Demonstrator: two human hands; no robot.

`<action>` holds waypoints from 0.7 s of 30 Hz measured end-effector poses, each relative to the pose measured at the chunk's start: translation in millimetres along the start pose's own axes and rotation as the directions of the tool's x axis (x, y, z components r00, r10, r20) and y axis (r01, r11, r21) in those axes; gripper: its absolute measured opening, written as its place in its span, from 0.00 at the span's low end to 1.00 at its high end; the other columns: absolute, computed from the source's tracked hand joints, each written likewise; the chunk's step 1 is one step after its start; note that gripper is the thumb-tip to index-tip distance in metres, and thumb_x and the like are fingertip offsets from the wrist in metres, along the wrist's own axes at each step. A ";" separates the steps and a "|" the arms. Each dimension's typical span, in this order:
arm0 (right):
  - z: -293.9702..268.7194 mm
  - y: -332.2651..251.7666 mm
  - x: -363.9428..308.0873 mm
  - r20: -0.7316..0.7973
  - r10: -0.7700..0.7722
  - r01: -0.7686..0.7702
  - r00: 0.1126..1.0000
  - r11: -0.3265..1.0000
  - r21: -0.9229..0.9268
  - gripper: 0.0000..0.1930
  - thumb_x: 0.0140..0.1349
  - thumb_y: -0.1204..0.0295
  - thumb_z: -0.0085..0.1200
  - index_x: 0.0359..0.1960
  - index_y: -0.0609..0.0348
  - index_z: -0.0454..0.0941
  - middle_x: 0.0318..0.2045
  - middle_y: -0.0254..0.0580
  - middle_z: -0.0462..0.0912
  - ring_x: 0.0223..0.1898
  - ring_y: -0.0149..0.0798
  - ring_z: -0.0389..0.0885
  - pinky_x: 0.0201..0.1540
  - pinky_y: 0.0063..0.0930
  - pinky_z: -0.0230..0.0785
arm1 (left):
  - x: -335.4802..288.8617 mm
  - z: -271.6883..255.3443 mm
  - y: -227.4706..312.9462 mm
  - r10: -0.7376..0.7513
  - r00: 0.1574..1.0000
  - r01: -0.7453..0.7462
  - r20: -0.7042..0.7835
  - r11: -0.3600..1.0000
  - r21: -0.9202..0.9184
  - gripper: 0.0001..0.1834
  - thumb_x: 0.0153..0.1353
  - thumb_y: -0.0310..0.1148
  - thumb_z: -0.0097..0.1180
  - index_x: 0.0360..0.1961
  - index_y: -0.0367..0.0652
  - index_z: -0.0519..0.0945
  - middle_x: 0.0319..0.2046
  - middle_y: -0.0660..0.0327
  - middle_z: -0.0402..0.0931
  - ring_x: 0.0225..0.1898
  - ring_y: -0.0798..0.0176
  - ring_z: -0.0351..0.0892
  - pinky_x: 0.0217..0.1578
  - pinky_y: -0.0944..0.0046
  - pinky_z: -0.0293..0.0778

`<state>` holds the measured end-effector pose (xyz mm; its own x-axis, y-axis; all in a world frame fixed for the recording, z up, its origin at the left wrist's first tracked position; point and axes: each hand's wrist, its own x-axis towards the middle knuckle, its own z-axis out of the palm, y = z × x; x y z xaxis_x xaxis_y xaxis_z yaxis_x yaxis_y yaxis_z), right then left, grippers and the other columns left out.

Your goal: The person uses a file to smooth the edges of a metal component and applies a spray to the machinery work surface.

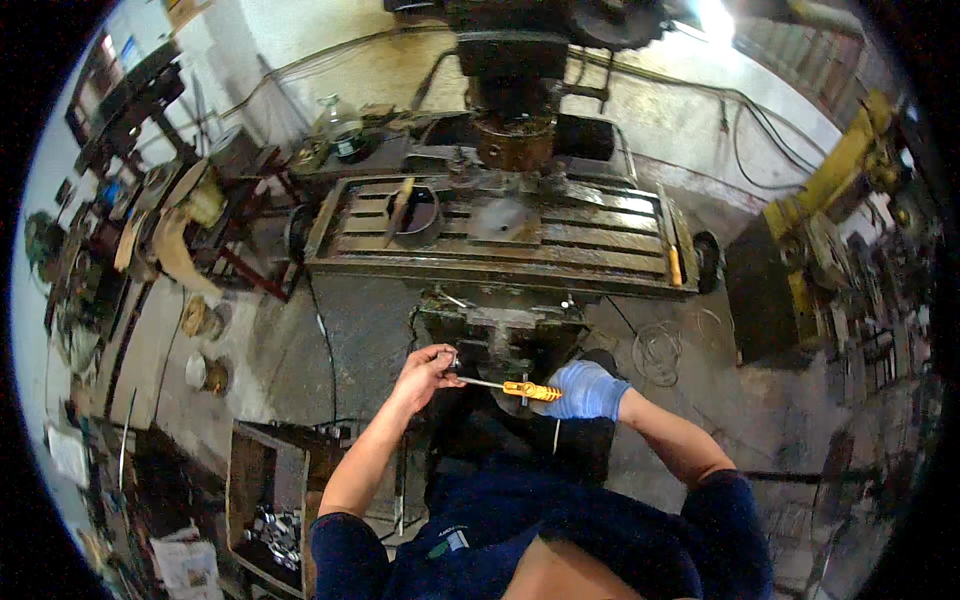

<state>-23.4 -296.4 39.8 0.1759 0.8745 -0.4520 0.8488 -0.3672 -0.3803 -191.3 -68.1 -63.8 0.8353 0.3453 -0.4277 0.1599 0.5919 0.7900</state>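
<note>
In front of my body, below the table of a milling machine (517, 145), both hands are close together. My left hand (424, 378) is bare, its fingers closed on a small metal piece (450, 361) whose exact kind I cannot make out. My right hand (588, 390) wears a blue glove and is wrapped round the end of a tool with a yellow handle (530, 391). The tool's thin metal shaft points left, and its tip reaches the left fingers, just under the small piece. Whether tip and piece touch is too small to tell.
The slotted machine table (590, 228) spans ahead, carrying a dark round pan (418, 222) with a brush across it and an orange-handled tool (675, 265). A wooden box (240, 480) with metal parts stands lower left. Yellow machinery (825, 185) is at right; coiled wire (657, 352) lies on the floor.
</note>
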 end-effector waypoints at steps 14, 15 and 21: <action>-55.8 122.4 56.6 -0.607 0.068 0.077 0.792 0.975 0.210 0.25 0.46 0.45 0.56 0.24 0.57 0.79 0.20 0.50 0.78 0.24 0.50 0.77 0.28 0.36 0.68 | 66.7 66.6 101.6 0.484 0.840 -0.351 0.247 0.137 0.926 0.18 0.44 0.26 0.57 0.39 0.35 0.70 0.26 0.49 0.75 0.26 0.54 0.75 0.30 0.61 0.71; -35.2 144.0 75.0 -0.565 0.121 0.016 0.816 0.972 0.233 0.25 0.44 0.43 0.55 0.23 0.57 0.79 0.20 0.50 0.78 0.25 0.51 0.77 0.28 0.39 0.67 | 76.6 77.6 107.9 0.525 0.802 -0.389 0.285 0.096 0.916 0.18 0.44 0.26 0.56 0.39 0.36 0.70 0.26 0.49 0.75 0.27 0.51 0.75 0.30 0.60 0.71; 13.6 141.1 75.1 -0.512 0.435 -0.307 0.741 0.897 0.318 0.24 0.44 0.45 0.54 0.30 0.51 0.81 0.28 0.48 0.80 0.32 0.50 0.78 0.36 0.38 0.71 | 134.8 93.2 134.4 0.526 0.759 -0.426 0.383 -0.044 0.904 0.12 0.44 0.27 0.56 0.32 0.34 0.75 0.27 0.46 0.76 0.31 0.46 0.76 0.34 0.56 0.71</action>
<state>102.8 -286.8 -58.8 0.7549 0.6500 -0.0870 0.5487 -0.6988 -0.4590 -8.2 -9.9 25.6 0.9197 0.2944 0.2597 0.1123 -0.8311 0.5447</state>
